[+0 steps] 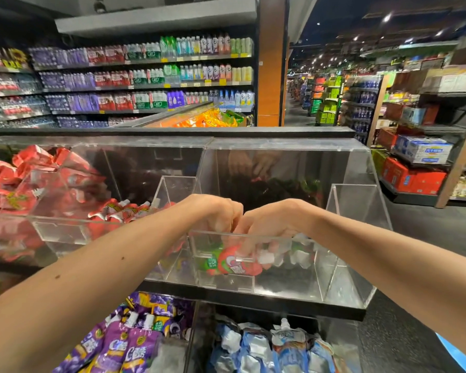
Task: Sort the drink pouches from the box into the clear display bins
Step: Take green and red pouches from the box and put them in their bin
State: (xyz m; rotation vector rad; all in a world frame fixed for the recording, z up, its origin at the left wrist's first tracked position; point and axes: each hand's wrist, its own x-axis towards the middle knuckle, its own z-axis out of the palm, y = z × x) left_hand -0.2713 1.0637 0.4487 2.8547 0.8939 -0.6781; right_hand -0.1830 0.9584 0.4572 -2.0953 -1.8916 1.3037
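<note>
Both my hands reach down into the right-hand clear display bin (339, 275) on the upper shelf. My left hand (215, 214) and my right hand (269, 224) touch at the knuckles, fingers curled over the bin's front wall. Seen through the plastic, the fingers hold green and red drink pouches (232, 261) with white caps. Which hand grips which pouch is blurred. The bin to the left (59, 232) is filled with red pouches (119, 211). The box is not in view.
Below the black shelf edge (253, 296) lie purple pouches (129, 343) at left and blue-silver pouches (275, 348) at right. Bottled-drink shelves (145, 79) stand behind the display. An aisle with stacked cartons (414, 168) opens to the right.
</note>
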